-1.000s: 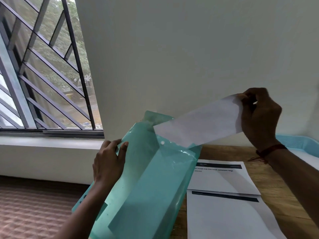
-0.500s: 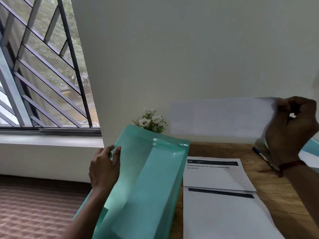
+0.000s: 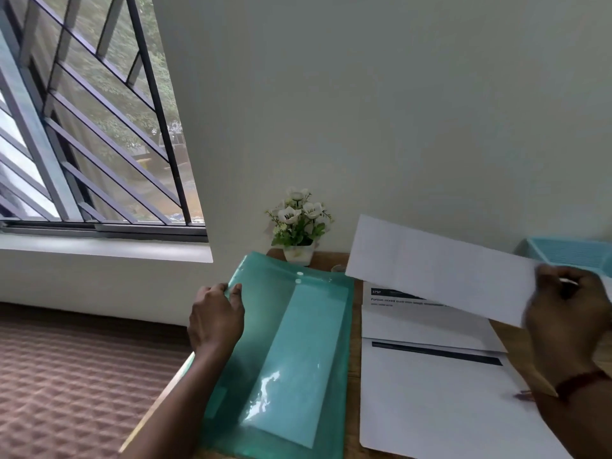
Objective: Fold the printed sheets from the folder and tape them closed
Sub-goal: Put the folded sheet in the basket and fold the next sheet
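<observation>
Sheet (image 3: 440,270): right end pinched by right hand (image 3: 563,313), long axis running leftward, above desk (image 3: 331,258). Folder (image 3: 298,342): left edge gripped by left hand (image 3: 215,318).

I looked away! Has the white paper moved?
Yes. The paper left the green folder and went right; the right hand holds it above the printed sheets.

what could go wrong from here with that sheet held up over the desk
1. The right hand pinches the loose sheet by one end only; its free end could sag, crease, or brush the flower pot.
2. Lowered carelessly, it may shove the two printed sheets lying on the table out of line.
3. The folder lies by the table's left edge, gripped by the left hand; released, it might slide off.
</observation>
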Action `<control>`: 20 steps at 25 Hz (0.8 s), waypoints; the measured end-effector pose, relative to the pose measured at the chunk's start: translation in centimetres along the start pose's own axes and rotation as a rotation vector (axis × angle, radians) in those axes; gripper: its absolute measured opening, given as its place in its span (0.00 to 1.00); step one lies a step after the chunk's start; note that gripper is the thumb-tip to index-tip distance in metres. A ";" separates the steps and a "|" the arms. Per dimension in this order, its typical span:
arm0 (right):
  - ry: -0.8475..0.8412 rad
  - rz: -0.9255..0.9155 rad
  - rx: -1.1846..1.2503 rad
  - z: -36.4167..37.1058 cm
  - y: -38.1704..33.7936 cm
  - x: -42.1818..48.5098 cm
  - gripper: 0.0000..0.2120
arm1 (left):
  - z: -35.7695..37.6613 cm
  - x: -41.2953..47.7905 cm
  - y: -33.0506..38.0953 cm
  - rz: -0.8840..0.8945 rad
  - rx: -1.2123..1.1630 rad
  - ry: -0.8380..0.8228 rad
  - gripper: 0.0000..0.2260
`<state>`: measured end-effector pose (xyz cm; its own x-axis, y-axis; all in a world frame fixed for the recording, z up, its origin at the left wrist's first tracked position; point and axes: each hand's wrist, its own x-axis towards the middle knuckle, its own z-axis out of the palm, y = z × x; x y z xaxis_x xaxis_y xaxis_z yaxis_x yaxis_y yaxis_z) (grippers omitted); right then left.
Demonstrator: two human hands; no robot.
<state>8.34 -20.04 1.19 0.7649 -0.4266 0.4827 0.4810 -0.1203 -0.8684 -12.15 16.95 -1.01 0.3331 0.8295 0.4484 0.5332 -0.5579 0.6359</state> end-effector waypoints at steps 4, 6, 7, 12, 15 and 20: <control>-0.006 0.142 -0.003 -0.3 1.8 -0.3 0.06 | 0.2 -0.2 -0.2 -0.030 0.090 -0.044 0.17; -0.039 0.179 -0.014 -0.5 1.9 -0.4 0.05 | 0.3 -0.4 -0.4 -0.056 0.171 -0.049 0.17; -0.061 0.184 -0.021 -0.5 1.5 -0.6 0.04 | 0.3 -0.5 -0.4 -0.057 0.209 -0.046 0.17; -0.092 0.173 -0.021 -1.0 0.7 -0.2 0.10 | 1.2 -0.4 -1.2 -0.047 0.298 -0.090 0.17; -0.088 0.184 -0.025 -1.2 0.4 0.1 0.10 | 1.0 -0.4 -1.2 -0.080 0.332 -0.145 0.19; -0.117 0.172 -0.009 -1.3 -0.4 -0.2 0.08 | -1.6 -0.9 5.1 0.198 0.164 -0.094 0.22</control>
<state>7.42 -21.02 1.32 0.8803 -0.3344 0.3364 0.3354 -0.0627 -0.9400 -10.93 13.33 2.85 0.5101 0.7078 0.4887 0.5669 -0.7040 0.4279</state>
